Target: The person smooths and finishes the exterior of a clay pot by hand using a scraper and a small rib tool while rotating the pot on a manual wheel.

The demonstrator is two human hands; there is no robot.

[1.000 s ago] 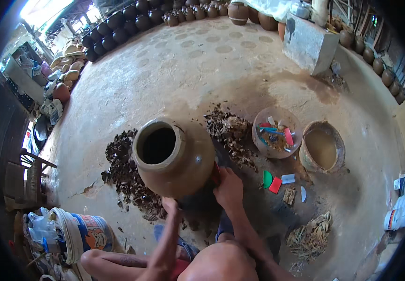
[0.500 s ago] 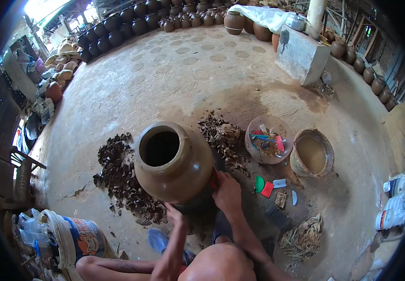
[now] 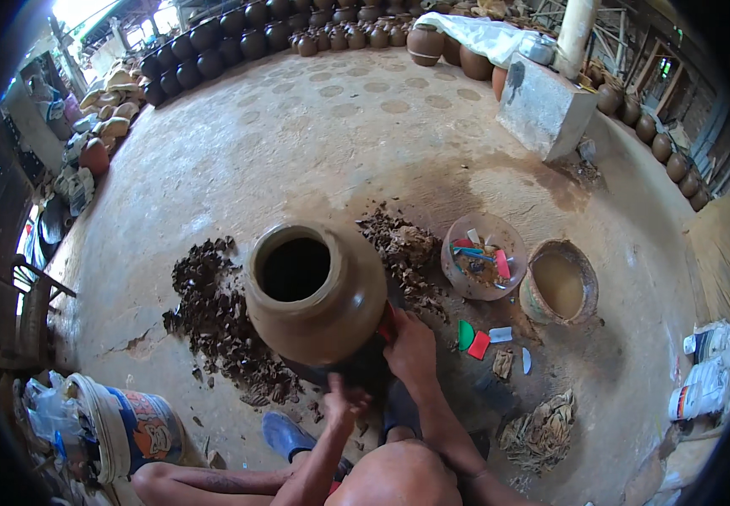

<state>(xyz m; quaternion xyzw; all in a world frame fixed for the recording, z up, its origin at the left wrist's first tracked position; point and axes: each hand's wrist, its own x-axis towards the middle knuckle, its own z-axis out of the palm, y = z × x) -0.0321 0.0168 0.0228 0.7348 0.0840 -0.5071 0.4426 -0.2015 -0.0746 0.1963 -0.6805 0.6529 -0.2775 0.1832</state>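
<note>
A large round clay pot (image 3: 323,329), wide-mouthed and wet-looking, stands between my knees, tilted in view so that its dark inside shows. My right hand (image 3: 411,344) is closed around a red scraper (image 3: 387,324) that lies against the pot's right side. Just below the pot's lower edge is my left hand (image 3: 345,400), apart from the wall, its thumb raised away from the other fingers and nothing visible in it. Those fingers are a little smeared by motion. The pot's base is mostly hidden.
Dark clay scraps (image 3: 221,316) flank the pot. To the right are a clear tub (image 3: 447,266) of coloured tools, a bucket (image 3: 591,291) of murky water, loose plastic scrapers (image 3: 478,344) and a crumpled cloth (image 3: 542,430). A white bucket (image 3: 112,430) stands at left; rows of pots (image 3: 213,63) line the back.
My left hand has come off the pot's lower side and moved right and toward me. My right hand keeps the red scraper at the pot's right side.
</note>
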